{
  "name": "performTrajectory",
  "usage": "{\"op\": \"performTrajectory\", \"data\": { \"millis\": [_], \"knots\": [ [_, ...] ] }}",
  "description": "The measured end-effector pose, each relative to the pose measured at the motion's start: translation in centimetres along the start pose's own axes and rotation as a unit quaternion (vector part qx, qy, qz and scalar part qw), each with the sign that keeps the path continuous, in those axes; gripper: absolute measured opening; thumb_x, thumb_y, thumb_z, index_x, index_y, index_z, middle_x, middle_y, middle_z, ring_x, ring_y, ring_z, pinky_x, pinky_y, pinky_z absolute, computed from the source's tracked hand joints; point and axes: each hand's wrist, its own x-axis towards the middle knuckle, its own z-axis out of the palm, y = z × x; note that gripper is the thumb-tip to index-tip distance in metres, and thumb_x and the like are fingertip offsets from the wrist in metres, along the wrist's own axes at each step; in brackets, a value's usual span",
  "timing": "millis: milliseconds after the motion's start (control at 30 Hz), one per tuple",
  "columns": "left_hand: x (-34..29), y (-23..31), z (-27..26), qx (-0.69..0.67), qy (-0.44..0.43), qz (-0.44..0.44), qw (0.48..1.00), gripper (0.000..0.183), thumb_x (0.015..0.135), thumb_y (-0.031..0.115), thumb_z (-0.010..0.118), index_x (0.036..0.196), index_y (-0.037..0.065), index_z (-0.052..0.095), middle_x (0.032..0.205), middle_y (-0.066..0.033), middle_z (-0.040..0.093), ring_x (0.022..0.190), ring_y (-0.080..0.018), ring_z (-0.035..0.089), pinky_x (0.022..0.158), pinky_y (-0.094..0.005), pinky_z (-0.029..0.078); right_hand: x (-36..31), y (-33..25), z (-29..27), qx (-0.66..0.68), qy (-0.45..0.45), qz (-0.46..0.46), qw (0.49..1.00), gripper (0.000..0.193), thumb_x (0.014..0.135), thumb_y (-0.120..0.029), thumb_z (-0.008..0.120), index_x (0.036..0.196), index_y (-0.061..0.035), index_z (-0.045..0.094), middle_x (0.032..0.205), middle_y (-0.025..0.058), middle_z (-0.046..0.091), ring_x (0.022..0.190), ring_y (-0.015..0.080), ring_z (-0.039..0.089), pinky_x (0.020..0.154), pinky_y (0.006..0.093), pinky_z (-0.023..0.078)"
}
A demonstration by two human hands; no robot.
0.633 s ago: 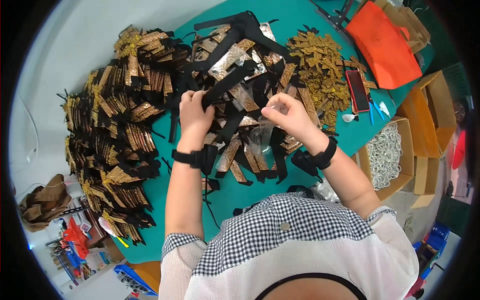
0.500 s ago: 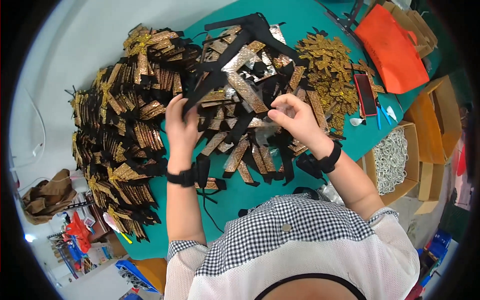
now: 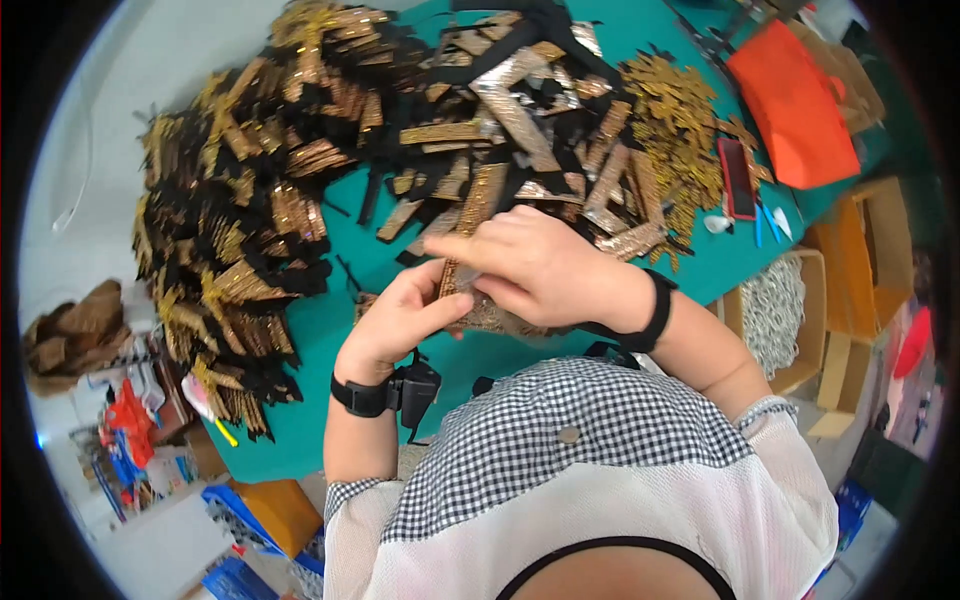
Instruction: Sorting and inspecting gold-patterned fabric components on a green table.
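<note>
My left hand (image 3: 400,315) is closed on a gold sequined strip (image 3: 479,200), thumb on top, near the front of the table. From this grip the strip slants up and away; more sequined material shows below the fingers. Over it comes my right hand (image 3: 545,265), its forefinger stretched across the strip and its thumb bent in beside it. A small pale, translucent bit (image 3: 467,277) shows between the hands; its kind is unclear. Beyond lies a loose heap of black-backed sequined pieces (image 3: 515,95), some bent at a corner. Both wrists wear black straps.
Stacked gold-and-black bundles (image 3: 240,200) fill the left of the green table (image 3: 255,450). On the right are gold glittery cut-outs (image 3: 680,150), a red-edged phone (image 3: 737,180), blue-handled snips (image 3: 768,225) and an orange bag (image 3: 795,105). A carton of metal rings (image 3: 772,315) stands beside the table.
Both hands have drawn back toward me and come together. My left hand has let go of the black band and now grips a sequined strip. The view has shifted slightly.
</note>
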Motion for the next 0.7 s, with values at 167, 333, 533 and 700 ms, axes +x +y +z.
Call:
{"op": "performTrajectory", "data": {
  "millis": [167,333,533,700],
  "knots": [
    [0.2,-3.2,0.9,-0.083,-0.067,0.023,0.994,0.054,0.077,0.024,0.063,0.119,-0.004,0.044,0.098,-0.0034,0.055,0.085,-0.0090,0.052,0.071,-0.0204,0.040,-3.5,1.4,2.5,-0.073,0.117,-0.057,0.989,0.025,0.058,-0.014,0.062,0.082,-0.0146,0.064,0.082,0.0010,0.055,0.074,0.0189,0.052,0.064,0.0319,0.038],
    [2.4,-5.5,3.9,-0.204,-0.076,-0.014,0.976,0.048,0.084,0.027,0.056,0.117,-0.007,0.043,0.107,-0.0112,0.056,0.093,-0.0158,0.056,0.079,-0.0278,0.045,-7.4,1.3,3.6,-0.115,0.257,-0.055,0.958,0.011,0.063,-0.013,0.059,0.074,-0.0099,0.060,0.091,0.0030,0.055,0.085,0.0188,0.050,0.072,0.0335,0.039],
    [5.8,-6.5,5.4,-0.191,-0.086,-0.099,0.973,0.041,0.088,0.022,0.051,0.117,-0.006,0.045,0.107,-0.0117,0.056,0.096,-0.0172,0.056,0.082,-0.0297,0.046,-12.8,0.9,3.7,-0.130,0.287,-0.001,0.949,0.005,0.068,-0.013,0.056,0.070,-0.0095,0.055,0.084,0.0016,0.055,0.081,0.0180,0.051,0.072,0.0317,0.038],
    [8.2,-4.8,8.5,-0.025,-0.148,-0.117,0.982,0.048,0.081,0.023,0.057,0.117,-0.008,0.045,0.107,-0.0108,0.057,0.097,-0.0166,0.055,0.084,-0.0295,0.044,-17.3,0.3,4.3,-0.049,0.303,0.132,0.943,0.006,0.069,-0.010,0.058,0.070,-0.0101,0.053,0.072,0.0035,0.051,0.073,0.0215,0.051,0.070,0.0324,0.040]
  ]
}}
